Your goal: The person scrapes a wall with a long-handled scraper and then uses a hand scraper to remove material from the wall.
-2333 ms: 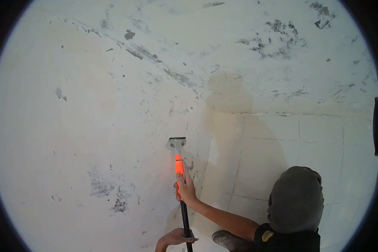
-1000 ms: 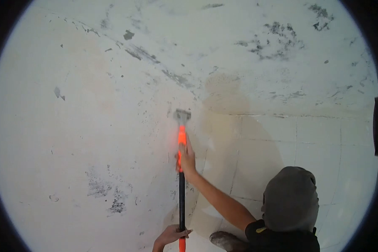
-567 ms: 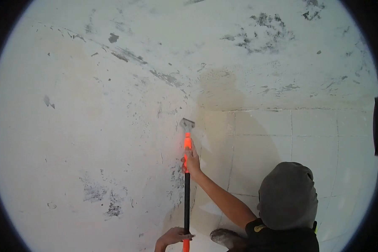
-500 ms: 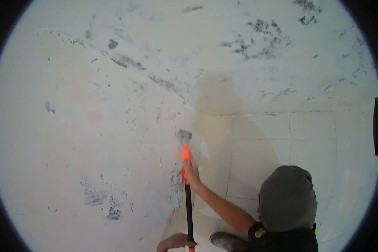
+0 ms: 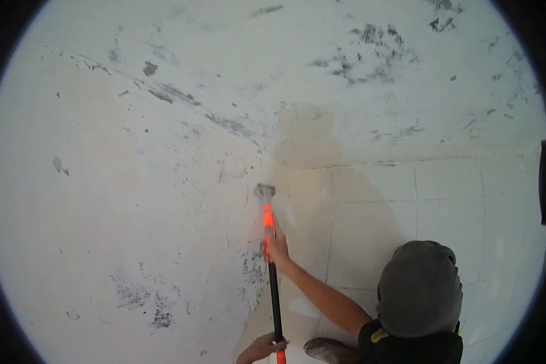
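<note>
A long-handled scraper (image 5: 275, 297) with an orange grip and a black pole has its metal head against the whitish wall (image 5: 164, 242), close to the corner. Another person, in a grey cap (image 5: 418, 288) and dark shirt, reaches in from the lower right. That person's hand (image 5: 277, 246) wraps the orange grip below the scraper head. At the bottom edge a second hand (image 5: 267, 347) closes around the lower pole; its arm leaves the frame, and its owner is hard to tell, though it looks like the same person's. I can make out neither my left hand nor my right hand.
Grey patches of lost coating mark the upper surface (image 5: 346, 121) and left wall. Tiles (image 5: 376, 224) with thin joints cover the right side, under a broad shadow. A dusty dark shape, perhaps a shoe (image 5: 330, 350), shows below the arm. A dark object (image 5: 545, 182) stands at the right edge.
The view has shifted slightly, so the wall marks sit further left. The scraper head is a little higher. The lower hand and the grey cap appear slightly further right.
</note>
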A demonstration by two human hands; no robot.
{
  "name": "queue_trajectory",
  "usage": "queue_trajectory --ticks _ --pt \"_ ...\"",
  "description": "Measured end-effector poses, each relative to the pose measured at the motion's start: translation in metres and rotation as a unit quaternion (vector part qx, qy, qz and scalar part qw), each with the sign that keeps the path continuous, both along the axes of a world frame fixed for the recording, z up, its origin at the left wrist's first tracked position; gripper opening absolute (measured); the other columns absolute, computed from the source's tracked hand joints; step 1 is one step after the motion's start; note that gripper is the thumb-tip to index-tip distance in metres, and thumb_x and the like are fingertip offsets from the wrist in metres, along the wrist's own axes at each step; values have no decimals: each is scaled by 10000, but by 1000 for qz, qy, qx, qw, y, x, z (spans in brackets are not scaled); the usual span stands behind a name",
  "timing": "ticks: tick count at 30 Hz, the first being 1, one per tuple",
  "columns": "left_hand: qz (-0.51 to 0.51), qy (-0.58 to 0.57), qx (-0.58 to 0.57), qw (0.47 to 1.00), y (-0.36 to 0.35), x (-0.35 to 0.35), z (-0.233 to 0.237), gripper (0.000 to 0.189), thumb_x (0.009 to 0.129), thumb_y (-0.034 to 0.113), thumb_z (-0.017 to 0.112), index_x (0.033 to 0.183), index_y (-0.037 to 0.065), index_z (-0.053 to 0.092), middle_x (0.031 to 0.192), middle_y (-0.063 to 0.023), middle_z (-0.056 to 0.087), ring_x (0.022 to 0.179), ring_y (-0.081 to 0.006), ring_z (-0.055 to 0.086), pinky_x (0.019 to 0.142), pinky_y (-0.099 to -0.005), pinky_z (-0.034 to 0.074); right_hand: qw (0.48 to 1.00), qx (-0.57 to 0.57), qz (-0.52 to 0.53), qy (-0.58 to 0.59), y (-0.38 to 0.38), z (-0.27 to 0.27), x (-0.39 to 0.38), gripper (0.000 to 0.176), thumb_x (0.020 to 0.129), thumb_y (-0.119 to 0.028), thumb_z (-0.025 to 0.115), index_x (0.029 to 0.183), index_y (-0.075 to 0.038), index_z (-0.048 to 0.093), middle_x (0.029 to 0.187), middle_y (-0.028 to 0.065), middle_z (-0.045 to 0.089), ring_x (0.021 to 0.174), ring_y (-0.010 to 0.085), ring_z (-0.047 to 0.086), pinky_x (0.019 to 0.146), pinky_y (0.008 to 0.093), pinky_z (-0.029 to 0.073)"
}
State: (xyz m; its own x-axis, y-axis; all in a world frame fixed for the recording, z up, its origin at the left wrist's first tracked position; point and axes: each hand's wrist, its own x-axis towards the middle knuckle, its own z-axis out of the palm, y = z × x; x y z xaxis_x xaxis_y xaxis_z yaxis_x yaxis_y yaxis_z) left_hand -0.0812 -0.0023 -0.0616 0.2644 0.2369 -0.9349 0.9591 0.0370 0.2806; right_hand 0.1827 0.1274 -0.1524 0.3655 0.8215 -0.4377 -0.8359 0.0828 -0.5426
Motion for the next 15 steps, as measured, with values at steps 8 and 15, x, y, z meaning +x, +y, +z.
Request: queue_trajectory --ticks 8,15 --pt "-19 -27 9 999 0 -19 -3 476 912 475 679 1074 28 667 1030 -87 701 976 -192 650 815 -386 559 1000 6 -26 2 23 -11 25 583 1041 -390 443 1570 -314 211 647 36 481 383 130 429 338 302 413" --pt "40 92 -118 988 -1 -16 11 551 886 540 673 1133 49 717 1024 -78 726 946 -188 659 830 -332 526 999 23 19 11 2 34 6 573 1049 -375 439 1571 -319 210 647 21 465 383 113 411 326 283 387"
